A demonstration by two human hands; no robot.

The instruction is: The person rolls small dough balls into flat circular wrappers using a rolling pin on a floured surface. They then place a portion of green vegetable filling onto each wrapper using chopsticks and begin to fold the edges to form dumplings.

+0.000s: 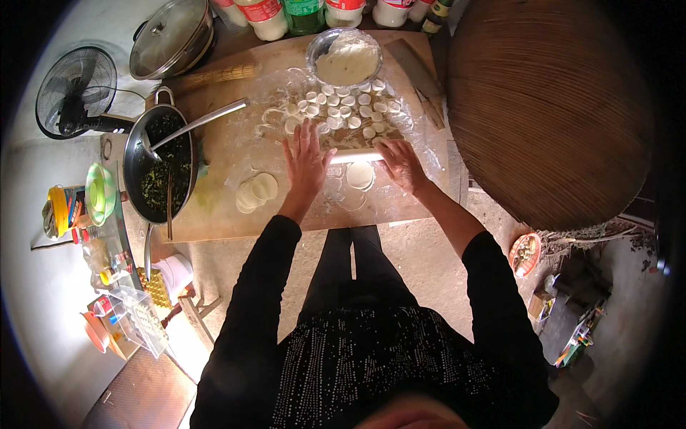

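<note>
My left hand (306,163) lies flat with fingers spread at the left end of a pale rolling pin (351,156). Its thumb is beside the pin; whether the palm presses on it is hidden. The fingers of my right hand (399,165) curl over the pin's other end. Just below the pin, between my hands, is a thin round dough wrapper (360,176). Overlapping finished rounds form a pile of dough wrappers (257,192) left of my left hand. Beyond my fingertips, several small floured dough pieces (333,111) are scattered over the wooden board (214,150).
A metal bowl of flour (345,59) stands at the board's far side, with a cleaver (412,67) to its right. At left, a wok (161,166) holds chopped greens, a ladle (201,123) and chopsticks (170,206). A large round woven lid (546,112) rises at right.
</note>
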